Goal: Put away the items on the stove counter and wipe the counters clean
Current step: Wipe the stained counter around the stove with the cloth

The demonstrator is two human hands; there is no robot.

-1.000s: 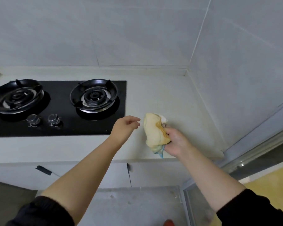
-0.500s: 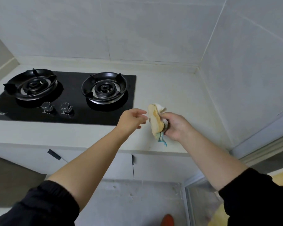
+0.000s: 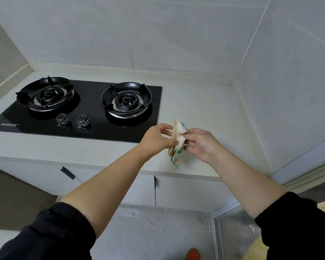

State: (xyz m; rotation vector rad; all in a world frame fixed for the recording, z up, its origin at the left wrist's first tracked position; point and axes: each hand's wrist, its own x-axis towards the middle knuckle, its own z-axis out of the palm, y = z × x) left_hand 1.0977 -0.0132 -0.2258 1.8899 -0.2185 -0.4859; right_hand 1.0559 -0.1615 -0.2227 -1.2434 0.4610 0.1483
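My left grip (image 3: 156, 138) and right grip (image 3: 201, 144) both pinch the cloth (image 3: 179, 135) between them, above the counter (image 3: 204, 107) right of the stove (image 3: 86, 109); its long axis hangs down, so the counter lies straight below.

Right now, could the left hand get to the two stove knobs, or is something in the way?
Probably yes. The left hand hovers just right of the hob, and nothing stands between it and the knobs. It pinches the cloth with the right hand, though, so it should let go first.
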